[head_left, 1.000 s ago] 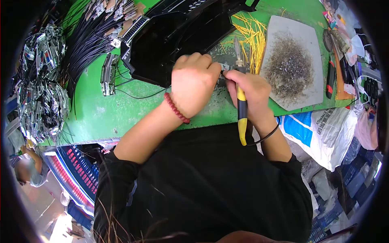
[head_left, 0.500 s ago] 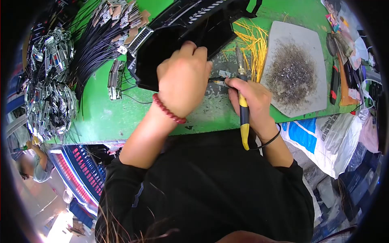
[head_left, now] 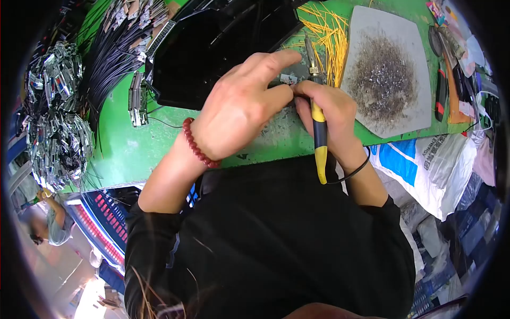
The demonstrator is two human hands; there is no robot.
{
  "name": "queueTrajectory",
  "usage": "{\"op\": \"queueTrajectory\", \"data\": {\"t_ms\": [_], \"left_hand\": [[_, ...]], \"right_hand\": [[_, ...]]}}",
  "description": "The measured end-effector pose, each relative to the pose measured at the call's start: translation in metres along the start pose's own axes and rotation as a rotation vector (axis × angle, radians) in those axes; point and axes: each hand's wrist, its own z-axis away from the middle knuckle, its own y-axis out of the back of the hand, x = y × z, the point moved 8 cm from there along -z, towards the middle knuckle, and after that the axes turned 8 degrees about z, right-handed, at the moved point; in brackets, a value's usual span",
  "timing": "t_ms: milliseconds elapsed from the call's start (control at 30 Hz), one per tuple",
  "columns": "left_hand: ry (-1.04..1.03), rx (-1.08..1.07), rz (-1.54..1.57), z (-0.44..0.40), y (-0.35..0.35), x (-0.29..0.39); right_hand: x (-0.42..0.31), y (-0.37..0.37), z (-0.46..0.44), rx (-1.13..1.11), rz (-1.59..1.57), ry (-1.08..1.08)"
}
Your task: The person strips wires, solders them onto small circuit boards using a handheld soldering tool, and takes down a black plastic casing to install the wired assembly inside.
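My right hand (head_left: 334, 109) is closed around a soldering iron (head_left: 320, 135) with a yellow and black handle. Its metal tip points up and away from me. My left hand (head_left: 241, 103), with a red bead bracelet at the wrist, is beside it. The left index finger stretches out towards the iron, apart from the thumb, whose tip meets the right fingertips. Dark wires partly show between the hands, and a small pale piece (head_left: 288, 78) lies just beyond. Behind the left hand is a large glossy black housing (head_left: 196, 56).
Yellow sticks or wires (head_left: 334, 40) lie behind the iron. A grey board (head_left: 419, 101) carries dark residue. Black cables (head_left: 109, 72) and bundled silvery strips (head_left: 61, 122) fill the left side of the green table (head_left: 138, 159). Another person (head_left: 53, 226) is at far left.
My left hand has moved from over the black housing towards my right hand, and its index finger has straightened. The right hand still holds the iron. The view has shifted slightly.
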Motion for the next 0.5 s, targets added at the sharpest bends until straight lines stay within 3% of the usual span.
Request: {"op": "queueTrajectory", "data": {"t_ms": [100,233,300,433,500], "left_hand": [[-0.021,-0.029,-0.123,0.001,0.001,0.001],[0.101,0.054,-0.403,-0.001,0.007,0.004],[0.256,-0.097,-0.59,0.0,-0.003,-0.013],[0.279,-0.219,-0.64,-0.005,-0.014,-0.025],[0.241,-0.18,-0.585,-0.007,-0.008,-0.019]], "right_hand": [[0.0,-0.001,0.002,0.008,0.016,0.008],[0.0,-0.001,0.003,-0.02,-0.003,-0.009],[0.0,-0.003,0.004,-0.067,0.006,-0.02],[0.001,-0.004,0.003,-0.01,-0.019,0.012],[0.0,-0.002,0.002,0.044,-0.02,0.038]]}}
